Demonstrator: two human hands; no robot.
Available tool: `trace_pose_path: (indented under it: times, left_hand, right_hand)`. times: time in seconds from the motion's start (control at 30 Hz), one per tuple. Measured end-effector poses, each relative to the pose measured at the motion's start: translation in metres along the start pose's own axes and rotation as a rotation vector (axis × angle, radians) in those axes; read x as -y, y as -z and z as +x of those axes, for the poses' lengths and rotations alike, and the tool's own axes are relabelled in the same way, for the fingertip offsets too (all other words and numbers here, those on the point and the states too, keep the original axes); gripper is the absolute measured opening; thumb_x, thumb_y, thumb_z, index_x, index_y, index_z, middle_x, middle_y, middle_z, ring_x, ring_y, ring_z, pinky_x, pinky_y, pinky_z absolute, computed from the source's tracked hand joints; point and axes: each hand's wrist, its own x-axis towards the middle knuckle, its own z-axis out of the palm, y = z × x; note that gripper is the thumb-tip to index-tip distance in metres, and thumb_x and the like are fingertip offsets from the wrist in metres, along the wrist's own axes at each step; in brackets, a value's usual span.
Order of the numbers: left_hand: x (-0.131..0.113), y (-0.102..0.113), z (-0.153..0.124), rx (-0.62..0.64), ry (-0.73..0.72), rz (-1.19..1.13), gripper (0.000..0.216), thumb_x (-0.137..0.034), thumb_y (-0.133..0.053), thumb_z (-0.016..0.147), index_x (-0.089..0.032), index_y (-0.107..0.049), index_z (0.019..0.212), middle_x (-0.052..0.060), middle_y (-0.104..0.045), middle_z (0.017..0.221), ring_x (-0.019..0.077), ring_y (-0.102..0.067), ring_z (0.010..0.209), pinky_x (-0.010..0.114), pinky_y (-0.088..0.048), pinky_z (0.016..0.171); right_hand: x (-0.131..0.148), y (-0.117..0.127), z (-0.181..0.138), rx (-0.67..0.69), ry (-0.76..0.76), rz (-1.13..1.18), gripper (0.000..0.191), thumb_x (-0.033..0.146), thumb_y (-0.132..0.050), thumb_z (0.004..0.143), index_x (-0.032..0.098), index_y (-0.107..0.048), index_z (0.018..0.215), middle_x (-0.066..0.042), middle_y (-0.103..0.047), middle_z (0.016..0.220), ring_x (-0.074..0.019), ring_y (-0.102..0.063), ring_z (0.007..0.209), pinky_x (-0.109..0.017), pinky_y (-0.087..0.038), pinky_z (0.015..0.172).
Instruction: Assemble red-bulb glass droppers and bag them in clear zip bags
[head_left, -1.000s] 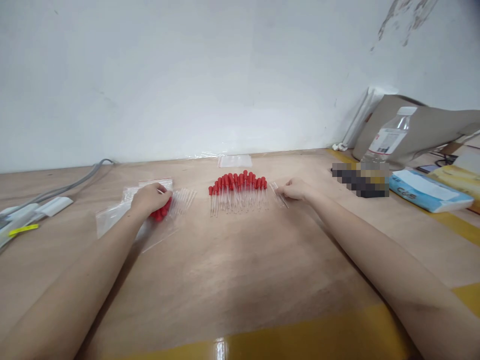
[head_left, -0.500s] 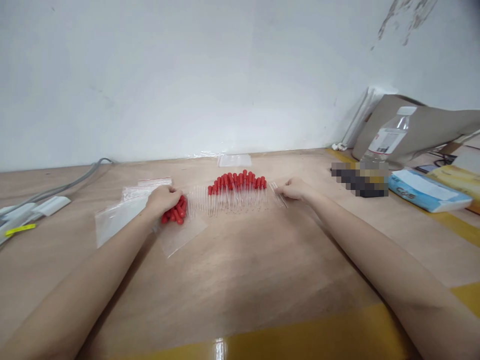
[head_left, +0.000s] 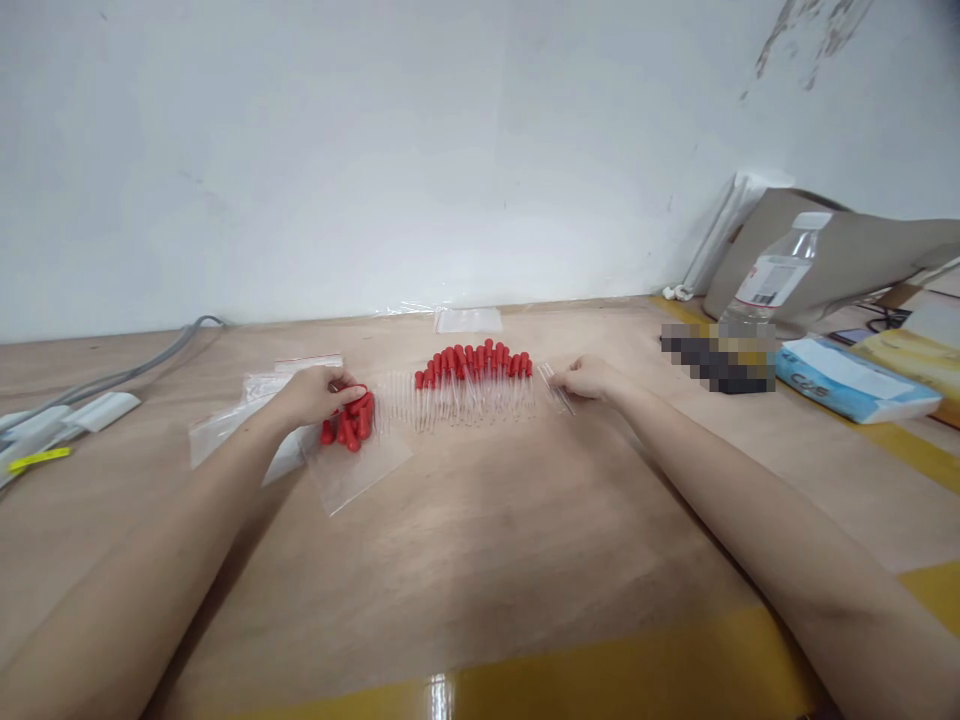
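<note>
Nearest the camera, a strip of yellow tape (head_left: 525, 665) crosses the front of a wooden tabletop (head_left: 465, 550), with a bare forearm reaching in from either side. On the left, a clear plastic bag (head_left: 360, 475) lies flat, its near corner exposed, beside a pile of loose red rubber bulbs (head_left: 349, 430). The person's left hand (head_left: 319, 395) is at the top of that pile, thumb and fingers drawn together; whether a bulb is gripped cannot be told. Compared with a second ago, the bulbs and the clear bag have shifted to the right, and the bare glass tubes (head_left: 399, 400) have closed the gap to the red-topped droppers (head_left: 472, 380), which stay in their arched row at center. Against half a second ago, the hand has eased slightly left, and a red ring shows at its fingertips. Across the row, the right hand (head_left: 589, 378) is unchanged, fingers curled at a few thin tubes (head_left: 556, 390); its grip on them cannot be made out. Farther right sit a blue tissue pack (head_left: 855, 380) and a capped bottle (head_left: 780, 265) by a gray bag (head_left: 862, 255). Beyond, a small clear packet (head_left: 469, 320) rests near the white wall (head_left: 420, 150).
</note>
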Motion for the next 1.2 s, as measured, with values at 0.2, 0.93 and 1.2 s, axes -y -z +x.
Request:
trace_pose_path:
  times: [0.2,0.93,1.2]
  left_hand:
    - [-0.004,-0.002,0.000,-0.148,-0.019,-0.033,0.028,-0.046,-0.054,0.068,-0.021,-0.065,0.076,0.002,-0.066,0.075,0.0183,-0.058,0.071,0.026,-0.042,0.065]
    - [-0.099,-0.087,-0.071,-0.029,-0.425,-0.914,0.018,-0.029,-0.055,0.078,-0.018,-0.049,0.092,0.004,-0.058,0.087,0.0143,-0.056,0.084,0.028,-0.043,0.079]
    - [-0.098,-0.089,-0.068,0.011,-0.340,-1.029,0.019,-0.021,-0.064,0.067,-0.018,-0.047,0.076,0.000,-0.055,0.075,0.0112,-0.057,0.070,0.023,-0.045,0.064]
  right_hand:
    - [-0.005,0.000,0.008,0.049,-0.021,0.090,0.026,0.032,-0.065,0.063,0.015,-0.051,0.049,0.000,-0.050,0.045,-0.0077,-0.040,0.040,-0.021,-0.029,0.038]
    - [0.008,-0.065,-0.062,-0.288,1.182,0.134,0.009,0.022,-0.045,0.084,0.017,-0.053,0.085,-0.004,-0.055,0.077,-0.0142,-0.049,0.069,-0.029,-0.037,0.066]
    - [0.009,-0.064,-0.064,-0.266,1.189,0.039,0.008,0.020,-0.045,0.083,0.017,-0.053,0.083,-0.003,-0.058,0.077,-0.0130,-0.051,0.068,-0.029,-0.032,0.069]
